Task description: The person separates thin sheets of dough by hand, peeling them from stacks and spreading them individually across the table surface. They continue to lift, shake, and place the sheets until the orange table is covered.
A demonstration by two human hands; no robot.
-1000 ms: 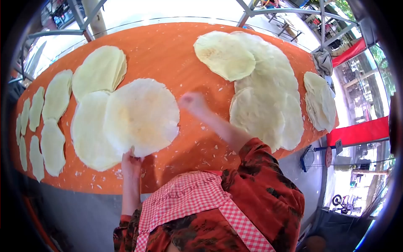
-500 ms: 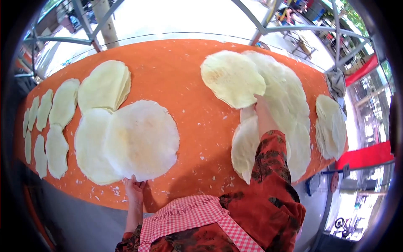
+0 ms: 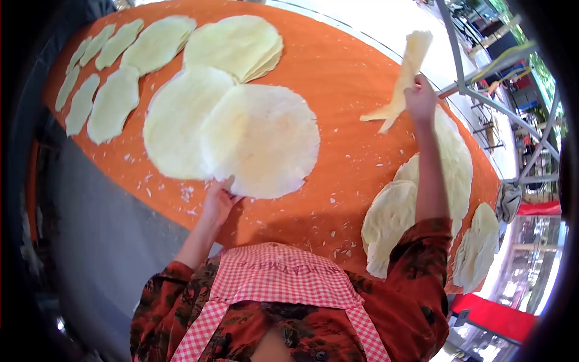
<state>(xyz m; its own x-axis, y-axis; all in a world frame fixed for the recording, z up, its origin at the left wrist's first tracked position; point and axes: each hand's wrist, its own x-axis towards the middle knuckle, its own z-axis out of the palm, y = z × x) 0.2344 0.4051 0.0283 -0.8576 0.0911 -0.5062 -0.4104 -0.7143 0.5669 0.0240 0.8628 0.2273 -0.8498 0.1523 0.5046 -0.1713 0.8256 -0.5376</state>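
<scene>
- Two sheets in play: our right hand point(image 3: 420, 99) pinches a limp sheet point(image 3: 405, 75), raised over the orange table point(image 3: 338, 78) at far right.
- Our left hand point(image 3: 218, 202), fingers together, touches the round sheet point(image 3: 259, 139) at its near rim, left; we cannot tell if it grips.

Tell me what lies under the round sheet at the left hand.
The top sheet, touched by the left hand, overlaps another round sheet on its left; both lie on the orange table. What lies beneath its middle is covered.
</scene>
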